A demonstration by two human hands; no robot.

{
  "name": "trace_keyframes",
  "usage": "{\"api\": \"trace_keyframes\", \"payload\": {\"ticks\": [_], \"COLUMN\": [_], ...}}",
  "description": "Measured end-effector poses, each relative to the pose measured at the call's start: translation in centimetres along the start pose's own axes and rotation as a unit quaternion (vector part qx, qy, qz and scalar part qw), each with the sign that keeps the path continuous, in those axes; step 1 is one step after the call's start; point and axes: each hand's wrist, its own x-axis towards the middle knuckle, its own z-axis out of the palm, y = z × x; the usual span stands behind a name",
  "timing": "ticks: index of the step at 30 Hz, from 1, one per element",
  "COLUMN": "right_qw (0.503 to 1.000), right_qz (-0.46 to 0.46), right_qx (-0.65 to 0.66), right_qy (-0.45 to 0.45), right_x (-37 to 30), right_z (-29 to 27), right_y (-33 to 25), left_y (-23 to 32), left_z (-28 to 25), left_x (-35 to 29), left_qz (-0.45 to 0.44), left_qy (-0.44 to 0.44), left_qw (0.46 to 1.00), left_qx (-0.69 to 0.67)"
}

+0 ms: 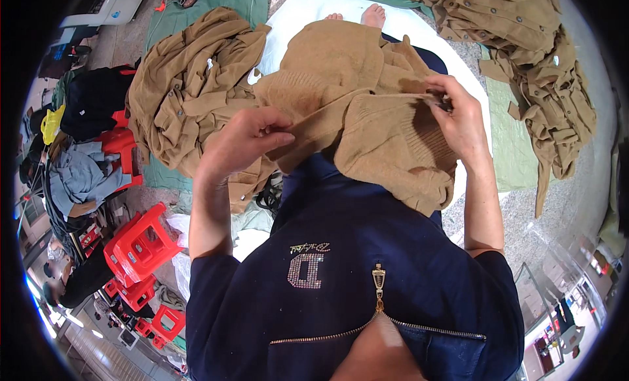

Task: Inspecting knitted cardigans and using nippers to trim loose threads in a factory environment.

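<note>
A tan knit cardigan [386, 135] lies bunched across my lap, its ribbed edges showing. My left hand [252, 137] is closed at the garment's left side, thumb and fingers pinching the edge of a long tan band. On the right, my right hand [464, 115] is curled around a small dark tool [442, 104] that looks like thread snips, mostly hidden by the fingers. The same hand touches the cardigan's upper right edge, where a ribbed part hangs open below it.
A large heap of tan garments [196, 86] lies at my left; another heap [524, 47] with buttons lies far right. White sheeting [295, 14] is under my bare feet [373, 15]. Red plastic stools [141, 247] stand at left, some bearing dark and grey clothes [85, 174].
</note>
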Motion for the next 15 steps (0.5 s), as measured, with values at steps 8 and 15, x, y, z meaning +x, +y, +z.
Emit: {"api": "trace_keyframes", "payload": {"ticks": [8,15], "right_qw": [0.894,0.902], "right_qz": [-0.427,-0.409], "right_qx": [0.039,0.054], "right_qy": [0.132,0.128], "right_x": [-0.7,-0.7], "right_z": [0.2,2.6], "right_y": [-5.5,-6.2], "left_y": [8.1,9.0], "left_z": [1.9,5.4], "left_x": [0.2,2.8], "left_qz": [0.135,0.172], "left_qy": [-0.006,0.07], "left_qw": [0.906,0.957], "left_qx": [-0.4,-0.221]}}
